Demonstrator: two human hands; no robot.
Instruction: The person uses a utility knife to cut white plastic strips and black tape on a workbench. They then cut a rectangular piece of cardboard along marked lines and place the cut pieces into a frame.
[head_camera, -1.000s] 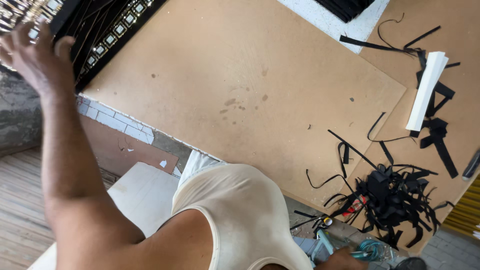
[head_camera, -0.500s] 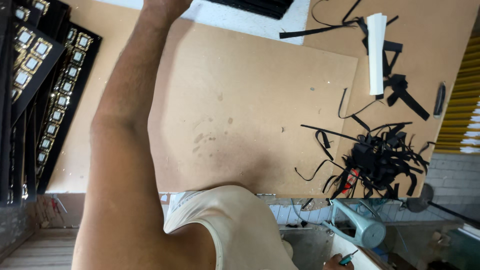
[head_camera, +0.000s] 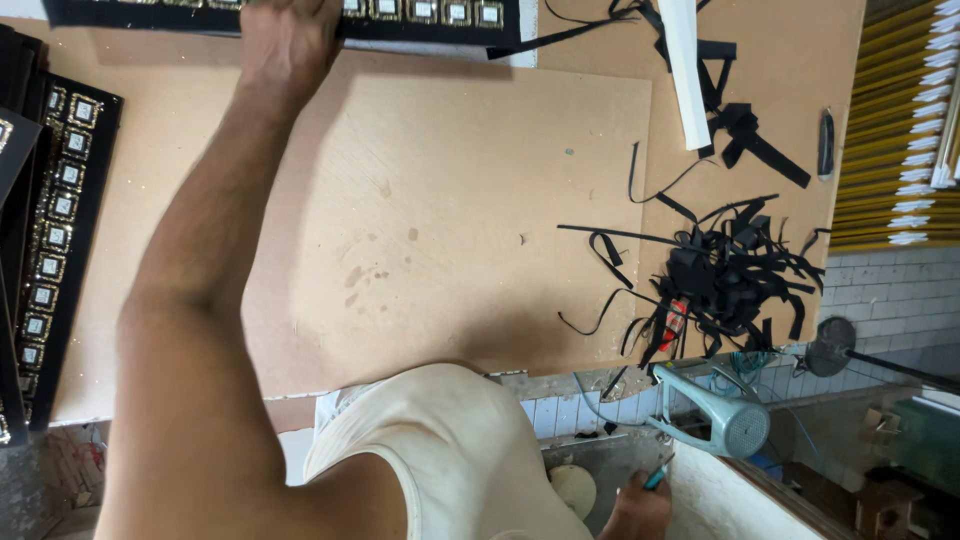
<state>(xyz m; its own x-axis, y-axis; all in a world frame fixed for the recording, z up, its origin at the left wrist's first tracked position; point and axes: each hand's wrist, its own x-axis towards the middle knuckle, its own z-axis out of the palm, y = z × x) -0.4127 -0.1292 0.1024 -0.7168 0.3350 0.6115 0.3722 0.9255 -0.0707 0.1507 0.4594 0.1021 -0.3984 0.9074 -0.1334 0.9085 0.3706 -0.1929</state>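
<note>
— Where is the left hand (head_camera: 288, 38)?
— Stretched out to the far edge of the desk (head_camera: 450, 200), lying on a long black strip (head_camera: 300, 14) set with small square gold-edged stones. Its fingers are over the strip, but whether the grip is clamped on it or just pressing it flat, I cannot tell.

— And the right hand (head_camera: 637, 503)?
— Low down near the body, below the desk edge. Its grip is narrow, pinched on a small teal tool (head_camera: 655, 478); only the tool's tip shows.

— What lies around?
— A big bare brown board (head_camera: 470, 180) fills the middle of the desk. At the left edge sit more black strips (head_camera: 55, 220) with the same square stones, stacked and overlapping. On the right is a tangled heap of black offcuts (head_camera: 725, 275) with something small and red (head_camera: 674, 322) in it, and farther off a white rolled sheet (head_camera: 682, 70) among loose black ribbons. A dark knife-like tool (head_camera: 826, 143) lies near the right rim.

— Anything in the way?
— The person's own forearm (head_camera: 215, 240) and white vest (head_camera: 450, 450) cover the near part of the board. A pale green dryer-shaped tool (head_camera: 715, 412) hangs just under the desk edge, close to the right hand.
</note>
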